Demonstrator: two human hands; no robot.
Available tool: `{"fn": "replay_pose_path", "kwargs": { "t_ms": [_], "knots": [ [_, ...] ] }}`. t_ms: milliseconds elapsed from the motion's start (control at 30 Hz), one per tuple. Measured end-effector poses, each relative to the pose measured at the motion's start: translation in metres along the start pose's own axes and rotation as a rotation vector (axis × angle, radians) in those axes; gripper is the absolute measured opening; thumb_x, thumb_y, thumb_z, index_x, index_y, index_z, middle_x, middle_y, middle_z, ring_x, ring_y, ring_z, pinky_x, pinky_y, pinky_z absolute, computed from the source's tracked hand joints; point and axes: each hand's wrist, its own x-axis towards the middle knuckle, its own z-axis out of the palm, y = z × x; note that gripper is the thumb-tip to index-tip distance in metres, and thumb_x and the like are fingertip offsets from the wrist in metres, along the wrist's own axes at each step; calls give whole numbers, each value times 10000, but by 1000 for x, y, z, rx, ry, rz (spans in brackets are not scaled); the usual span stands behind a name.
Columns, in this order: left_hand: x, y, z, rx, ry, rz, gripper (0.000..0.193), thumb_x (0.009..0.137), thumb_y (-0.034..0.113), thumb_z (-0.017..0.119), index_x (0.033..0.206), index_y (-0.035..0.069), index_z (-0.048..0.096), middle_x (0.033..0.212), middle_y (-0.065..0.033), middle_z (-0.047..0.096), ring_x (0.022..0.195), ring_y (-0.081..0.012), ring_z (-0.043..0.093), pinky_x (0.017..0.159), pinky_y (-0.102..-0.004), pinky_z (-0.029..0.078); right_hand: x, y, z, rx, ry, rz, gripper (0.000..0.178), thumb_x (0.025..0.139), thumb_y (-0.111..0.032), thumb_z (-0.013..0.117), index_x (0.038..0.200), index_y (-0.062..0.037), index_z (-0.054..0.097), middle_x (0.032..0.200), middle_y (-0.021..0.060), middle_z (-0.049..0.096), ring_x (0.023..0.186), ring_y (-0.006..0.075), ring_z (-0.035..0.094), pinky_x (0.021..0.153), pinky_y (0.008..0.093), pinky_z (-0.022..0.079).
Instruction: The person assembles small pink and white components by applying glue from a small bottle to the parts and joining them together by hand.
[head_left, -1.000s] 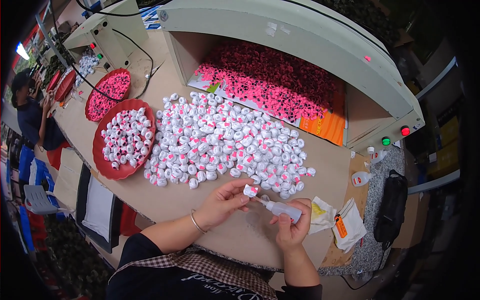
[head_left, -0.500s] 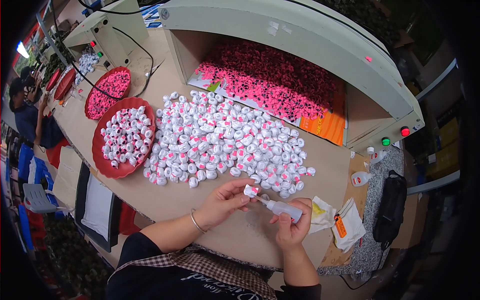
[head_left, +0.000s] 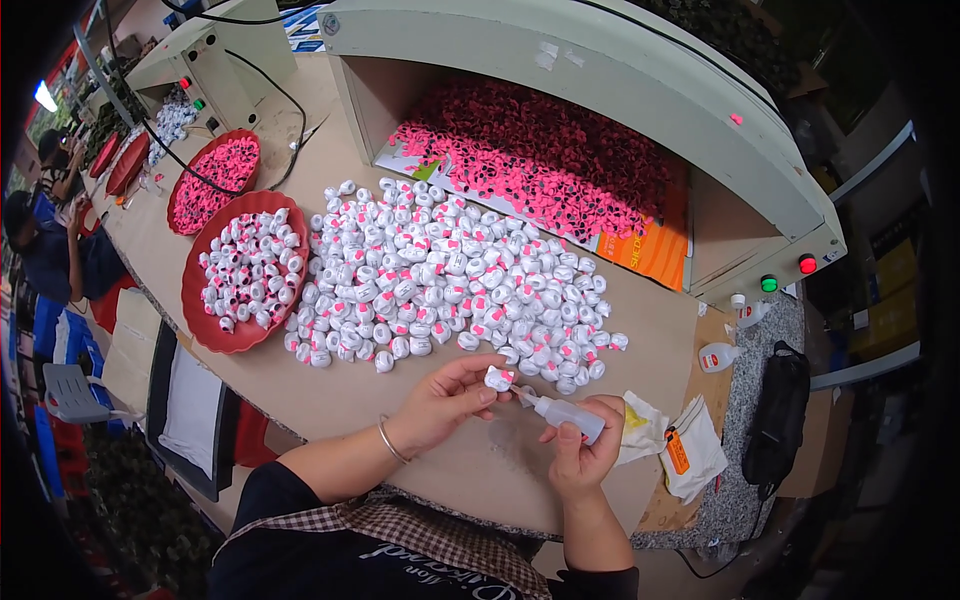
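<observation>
Between the fingertips of my left hand (head_left: pixel 448 402) is a small white cat-head-shaped figure (head_left: pixel 497 379) with a pink patch. My right hand (head_left: pixel 583 445) is wrapped round a translucent squeeze bottle (head_left: pixel 572 419). The bottle lies tilted, its thin nozzle pointing left and up at the figure. Whether the tip touches the figure is too small to tell. Just beyond my hands spreads a wide heap of similar white-and-pink figures (head_left: pixel 430 270). To its left, a red scalloped dish (head_left: pixel 195 318) holds more of them.
A pale-green box-like machine (head_left: pixel 600 80) arches over a pile of pink pieces (head_left: pixel 540 170) at the back. Another red dish (head_left: pixel 180 215) of pink pieces stands far left. On the right lie white cloths (head_left: pixel 693 455), a small white bottle (head_left: pixel 717 357) and a black pouch (head_left: pixel 777 415).
The white figure has turned slightly in my left fingers, showing more of its white side. Both hands stay nearly in place. At the far left, a person has shifted.
</observation>
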Motion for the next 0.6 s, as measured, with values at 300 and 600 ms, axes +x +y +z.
{"fn": "replay_pose_path", "kwargs": {
  "t_ms": [300,600],
  "knots": [
    [-1,0,1,-14,31,40,364,818,49,498,1173,74,424,1028,-22,536,923,-113,531,692,-226,453,-1,0,-3,-90,1,-20,217,773,-107,547,903,29,439,859,124,388,603,137,494,411,207,470],
    [1,0,1,79,27,43,367,820,46,496,1179,69,425,1035,-23,531,911,-103,531,695,-218,459,-1,-2,3,34,-14,64,237,784,-128,540,916,29,422,867,117,383,626,136,502,423,214,482]
  ]
}}
